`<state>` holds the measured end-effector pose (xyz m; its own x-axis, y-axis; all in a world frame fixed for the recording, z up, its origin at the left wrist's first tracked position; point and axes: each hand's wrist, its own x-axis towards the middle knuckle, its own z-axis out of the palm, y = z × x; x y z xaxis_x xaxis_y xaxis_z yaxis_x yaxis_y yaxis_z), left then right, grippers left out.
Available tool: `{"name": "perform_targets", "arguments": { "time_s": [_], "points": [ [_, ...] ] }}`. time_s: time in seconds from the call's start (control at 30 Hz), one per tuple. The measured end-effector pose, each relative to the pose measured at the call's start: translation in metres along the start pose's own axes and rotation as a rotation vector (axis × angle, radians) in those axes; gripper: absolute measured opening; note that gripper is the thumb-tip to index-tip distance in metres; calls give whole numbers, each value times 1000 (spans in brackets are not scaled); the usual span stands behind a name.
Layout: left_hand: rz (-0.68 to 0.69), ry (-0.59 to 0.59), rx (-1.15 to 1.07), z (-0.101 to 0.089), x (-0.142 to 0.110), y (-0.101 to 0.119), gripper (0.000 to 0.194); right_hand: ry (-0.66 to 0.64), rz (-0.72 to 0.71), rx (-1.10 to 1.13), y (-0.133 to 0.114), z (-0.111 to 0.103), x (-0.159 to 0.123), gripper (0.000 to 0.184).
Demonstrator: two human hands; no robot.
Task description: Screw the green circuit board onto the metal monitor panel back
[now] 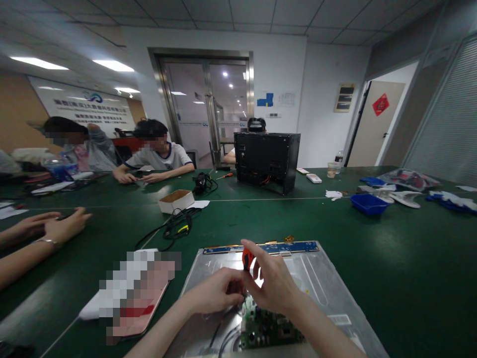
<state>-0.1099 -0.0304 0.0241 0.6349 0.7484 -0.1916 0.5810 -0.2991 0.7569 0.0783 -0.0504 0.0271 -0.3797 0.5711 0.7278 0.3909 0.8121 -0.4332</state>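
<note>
A screwdriver [247,258] with a red and black handle stands upright over the metal back of a flat display panel [316,278]. My right hand [274,278] has its fingers around the handle, the index finger resting near its top. My left hand [223,291] is closed low beside the screwdriver, fingertips pinched near where the shaft would be; what they hold is hidden. Below both hands lies a green circuit board [266,328] on the panel, partly covered by my right forearm. Dark cables [227,335] run to the board's left. A blue strip board [298,246] lines the panel's far edge.
Two phone-like slabs, one pink [149,308], lie left of the panel. Beyond are black cables [175,226], an open white box [177,201], a black computer case [266,161] and a blue tray [368,204]. A co-worker's hands [63,228] are at left; others sit across the table.
</note>
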Motion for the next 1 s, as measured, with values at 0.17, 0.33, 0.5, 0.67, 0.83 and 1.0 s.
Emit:
{"name": "perform_targets", "arguments": {
  "time_s": [0.17,0.33,0.5,0.67,0.83,1.0],
  "points": [
    [21,0,-41,4,1,-10,11,-23,1,24,-2,-2,0,71],
    [30,-15,-41,1,1,-7,12,-6,-17,5,-1,0,0,68],
    [-2,-5,-10,-3,-1,5,11,22,-12,-34,1,3,0,63],
    [-18,23,19,-1,-3,8,12,10,-3,-3,1,2,-1,64],
    [4,14,-29,1,-1,3,10,-12,-7,17,-1,-1,-1,72],
    [-1,-13,-87,3,1,-5,11,-16,10,1,0,0,-2,71]
  ]
}}
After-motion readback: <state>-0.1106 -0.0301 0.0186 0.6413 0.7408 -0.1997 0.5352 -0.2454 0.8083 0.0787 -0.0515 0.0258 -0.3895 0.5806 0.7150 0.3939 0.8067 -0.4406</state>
